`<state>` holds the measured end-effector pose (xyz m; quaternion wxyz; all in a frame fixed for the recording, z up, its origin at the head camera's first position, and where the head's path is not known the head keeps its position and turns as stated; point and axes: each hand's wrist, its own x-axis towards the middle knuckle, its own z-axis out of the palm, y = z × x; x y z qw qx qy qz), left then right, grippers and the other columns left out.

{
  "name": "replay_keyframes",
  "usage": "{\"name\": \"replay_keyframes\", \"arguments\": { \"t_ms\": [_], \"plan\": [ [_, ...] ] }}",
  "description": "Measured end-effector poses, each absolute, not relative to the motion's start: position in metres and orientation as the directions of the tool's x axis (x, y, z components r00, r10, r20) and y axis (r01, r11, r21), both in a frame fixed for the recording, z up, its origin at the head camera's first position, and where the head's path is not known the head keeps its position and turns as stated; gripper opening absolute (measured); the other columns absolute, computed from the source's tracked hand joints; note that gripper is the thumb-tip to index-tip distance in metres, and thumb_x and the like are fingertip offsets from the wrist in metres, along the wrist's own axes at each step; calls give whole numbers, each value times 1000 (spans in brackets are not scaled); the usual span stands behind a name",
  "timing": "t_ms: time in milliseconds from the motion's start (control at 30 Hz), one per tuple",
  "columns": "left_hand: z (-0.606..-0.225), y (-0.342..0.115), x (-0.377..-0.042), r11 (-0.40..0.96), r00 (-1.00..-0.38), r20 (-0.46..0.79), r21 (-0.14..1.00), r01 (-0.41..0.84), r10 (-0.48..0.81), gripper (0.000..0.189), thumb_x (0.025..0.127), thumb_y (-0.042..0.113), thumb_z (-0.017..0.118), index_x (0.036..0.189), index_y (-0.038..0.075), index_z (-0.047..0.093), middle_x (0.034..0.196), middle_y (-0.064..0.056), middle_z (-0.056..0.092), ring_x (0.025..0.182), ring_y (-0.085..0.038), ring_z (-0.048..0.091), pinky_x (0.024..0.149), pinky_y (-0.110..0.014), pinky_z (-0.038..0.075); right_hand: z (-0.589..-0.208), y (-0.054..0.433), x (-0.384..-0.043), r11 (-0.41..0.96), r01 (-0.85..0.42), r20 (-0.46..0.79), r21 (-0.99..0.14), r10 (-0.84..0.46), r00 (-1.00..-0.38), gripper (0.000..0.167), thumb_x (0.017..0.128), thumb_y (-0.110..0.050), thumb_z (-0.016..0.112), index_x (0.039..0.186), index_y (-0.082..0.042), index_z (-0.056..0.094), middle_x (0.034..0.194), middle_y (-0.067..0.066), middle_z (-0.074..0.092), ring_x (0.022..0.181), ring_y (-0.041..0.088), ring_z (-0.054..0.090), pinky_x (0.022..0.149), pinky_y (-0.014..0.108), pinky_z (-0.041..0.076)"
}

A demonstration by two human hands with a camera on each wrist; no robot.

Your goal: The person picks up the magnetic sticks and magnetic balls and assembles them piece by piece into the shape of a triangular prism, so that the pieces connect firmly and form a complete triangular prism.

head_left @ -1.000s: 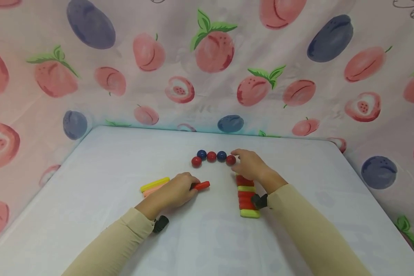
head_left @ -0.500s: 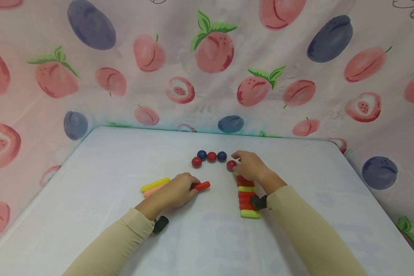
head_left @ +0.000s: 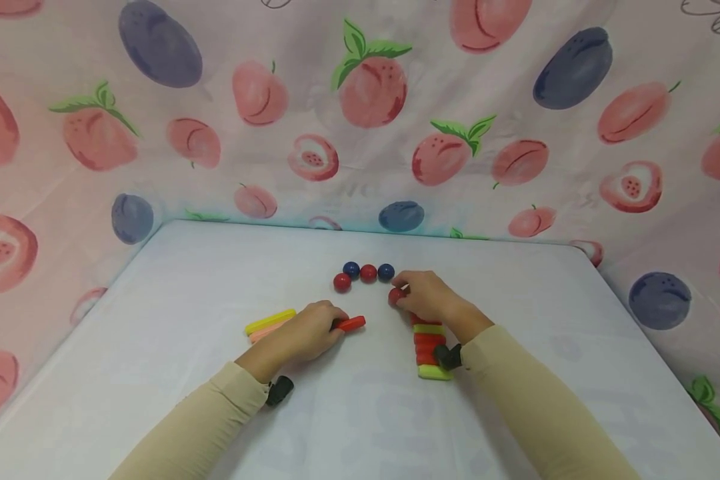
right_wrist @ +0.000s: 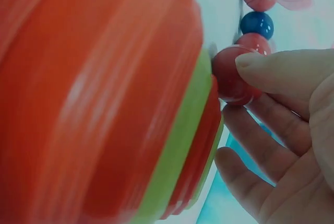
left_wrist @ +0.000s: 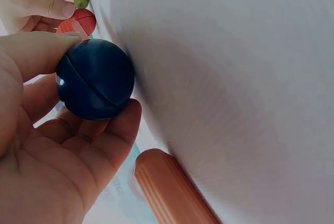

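The left grip [head_left: 312, 331] pinches a blue ball [left_wrist: 95, 79]; the right grip [head_left: 431, 296] apparently pinches a red ball [right_wrist: 228, 75].

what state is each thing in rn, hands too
left hand, gripping a ball
blue ball, held in left hand
right hand, pinching a ball
red ball, held in right hand
four other balls, grouped, unheld
red-and-green sticks, side by side
red stick, held or loose unclear
yellow stick, lying flat

Kind of place unclear: a white table [head_left: 366, 407] with fruit-print fabric [head_left: 372, 157] on three sides.
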<state>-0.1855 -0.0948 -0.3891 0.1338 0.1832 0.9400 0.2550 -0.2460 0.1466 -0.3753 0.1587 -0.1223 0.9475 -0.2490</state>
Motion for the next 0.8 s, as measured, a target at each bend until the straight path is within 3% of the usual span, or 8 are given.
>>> {"name": "replay_keyframes", "arguments": {
  "t_ms": [267, 567, 800],
  "plan": [
    [-388, -95, -186, 803, -895, -168, 531, 271, 413, 30, 94, 11, 69, 123, 4, 70, 98, -3, 62, 88, -20, 54, 84, -35, 50, -374, 143, -243, 863, -179, -248, -473, -325, -913, 42, 95, -15, 70, 136, -10, 60, 120, 9, 64, 106, 24, 59, 85, 35, 56],
    [-388, -95, -186, 801, -895, -172, 536, 265, 412, 29, 94, 11, 70, 122, 4, 70, 97, -2, 62, 88, -19, 55, 86, -35, 51, -369, 140, -232, 838, -189, -243, -512, -352, -904, 40, 93, -15, 71, 132, -11, 62, 118, 7, 65, 106, 24, 59, 75, 30, 57],
    [-387, -96, -185, 799, -897, -171, 543, 259, 407, 28, 94, 11, 70, 121, 4, 71, 95, -1, 61, 87, -19, 55, 85, -36, 51, -367, 133, -222, 828, -228, -218, -512, -383, -898, 40, 92, -15, 73, 130, -12, 64, 118, 5, 65, 110, 23, 59, 80, 34, 57]
  ]
}}
